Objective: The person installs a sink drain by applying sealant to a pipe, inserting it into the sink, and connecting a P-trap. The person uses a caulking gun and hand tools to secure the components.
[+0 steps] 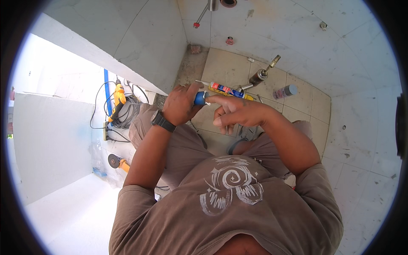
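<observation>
My left hand (178, 102), with a black watch on its wrist, is closed around a short blue cylindrical piece (199, 98) that looks like a pipe fitting. Some whitish material shows at the piece's right end. My right hand (236, 112) has its index finger stretched to that end, seemingly touching it. The other right fingers are loosely bent and hold nothing. Just beyond both hands, a sealant cartridge (227, 90) with a long nozzle lies on the tiled floor (221, 66).
Beyond the cartridge lies a metal pipe assembly (258, 77), beside a grey-capped can (285, 91). To the left are a yellow drill (118, 102), coiled dark cable (127, 114), a blue pipe (107, 87) and an angle grinder (118, 162). A low wall (114, 55) and the tiled wall (276, 34) enclose the corner.
</observation>
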Demonstrator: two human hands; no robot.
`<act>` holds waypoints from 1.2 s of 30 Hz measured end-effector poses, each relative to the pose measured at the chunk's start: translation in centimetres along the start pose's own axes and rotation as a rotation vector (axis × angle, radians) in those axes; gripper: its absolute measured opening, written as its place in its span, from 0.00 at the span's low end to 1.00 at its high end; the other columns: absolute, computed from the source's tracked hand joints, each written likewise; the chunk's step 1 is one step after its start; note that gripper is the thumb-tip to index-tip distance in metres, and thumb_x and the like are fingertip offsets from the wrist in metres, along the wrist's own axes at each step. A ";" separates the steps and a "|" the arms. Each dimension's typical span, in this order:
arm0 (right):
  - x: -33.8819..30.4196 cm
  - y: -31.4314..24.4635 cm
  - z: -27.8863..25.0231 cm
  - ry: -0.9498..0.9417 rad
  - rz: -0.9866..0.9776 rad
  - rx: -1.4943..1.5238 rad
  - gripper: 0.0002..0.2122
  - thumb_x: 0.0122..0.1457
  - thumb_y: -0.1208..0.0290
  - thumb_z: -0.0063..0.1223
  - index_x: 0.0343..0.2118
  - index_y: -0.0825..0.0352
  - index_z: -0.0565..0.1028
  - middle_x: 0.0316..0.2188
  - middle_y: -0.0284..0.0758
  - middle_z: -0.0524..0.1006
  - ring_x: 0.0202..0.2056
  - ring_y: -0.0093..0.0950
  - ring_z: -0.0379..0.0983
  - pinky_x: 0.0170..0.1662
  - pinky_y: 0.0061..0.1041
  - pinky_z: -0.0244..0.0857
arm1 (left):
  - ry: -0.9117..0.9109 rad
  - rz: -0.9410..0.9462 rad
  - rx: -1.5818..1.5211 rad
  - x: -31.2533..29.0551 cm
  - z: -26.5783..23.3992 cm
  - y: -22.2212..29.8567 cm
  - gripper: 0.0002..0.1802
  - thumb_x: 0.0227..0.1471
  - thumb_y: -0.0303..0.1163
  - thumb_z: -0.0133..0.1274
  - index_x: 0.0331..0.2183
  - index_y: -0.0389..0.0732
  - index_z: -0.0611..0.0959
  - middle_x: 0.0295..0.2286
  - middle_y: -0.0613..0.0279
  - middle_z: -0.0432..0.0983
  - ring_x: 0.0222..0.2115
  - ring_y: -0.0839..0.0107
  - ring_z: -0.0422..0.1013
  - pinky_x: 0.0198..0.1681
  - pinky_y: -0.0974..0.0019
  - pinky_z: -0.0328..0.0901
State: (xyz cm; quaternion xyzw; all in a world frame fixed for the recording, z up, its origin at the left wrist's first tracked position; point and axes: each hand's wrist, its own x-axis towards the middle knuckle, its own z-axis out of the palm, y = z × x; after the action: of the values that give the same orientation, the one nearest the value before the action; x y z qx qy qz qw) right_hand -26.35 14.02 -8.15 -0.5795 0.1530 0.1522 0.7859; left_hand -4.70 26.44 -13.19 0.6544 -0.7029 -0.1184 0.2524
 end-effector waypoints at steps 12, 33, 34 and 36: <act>-1.8 0.8 -0.7 0.155 -0.183 0.245 0.35 0.62 0.65 0.59 0.67 0.70 0.56 0.33 0.36 0.76 0.33 0.26 0.78 0.33 0.27 0.73 | 0.080 0.040 -0.004 0.3 -0.2 0.3 0.29 0.41 0.25 0.61 0.49 0.40 0.74 0.38 0.49 0.75 0.40 0.47 0.72 0.46 0.51 0.64; -0.9 -1.5 1.3 0.235 -0.008 -0.610 0.37 0.57 0.62 0.59 0.67 0.70 0.56 0.31 0.40 0.80 0.33 0.35 0.78 0.39 0.33 0.70 | 0.097 0.079 0.064 0.8 -0.2 0.4 0.24 0.39 0.23 0.64 0.42 0.44 0.78 0.39 0.57 0.72 0.44 0.51 0.71 0.47 0.51 0.66; -0.9 -1.5 1.4 0.230 0.013 -0.628 0.38 0.57 0.62 0.59 0.67 0.70 0.56 0.31 0.40 0.80 0.33 0.35 0.79 0.40 0.33 0.71 | 0.101 0.082 0.064 0.8 -0.2 0.4 0.23 0.39 0.23 0.64 0.42 0.44 0.79 0.39 0.57 0.72 0.44 0.51 0.71 0.47 0.51 0.66; -0.8 -1.6 1.5 0.217 0.064 -0.673 0.38 0.57 0.62 0.59 0.68 0.69 0.56 0.30 0.41 0.80 0.33 0.36 0.79 0.40 0.33 0.71 | 0.108 0.090 0.066 0.8 -0.1 0.3 0.23 0.40 0.23 0.64 0.42 0.44 0.79 0.39 0.57 0.73 0.44 0.52 0.71 0.47 0.51 0.66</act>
State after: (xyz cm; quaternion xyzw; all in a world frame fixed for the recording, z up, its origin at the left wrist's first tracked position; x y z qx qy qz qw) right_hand -26.34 14.92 -6.01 -0.8137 0.1946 0.1562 0.5250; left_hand -4.93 25.71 -12.74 0.6356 -0.7204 -0.0483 0.2733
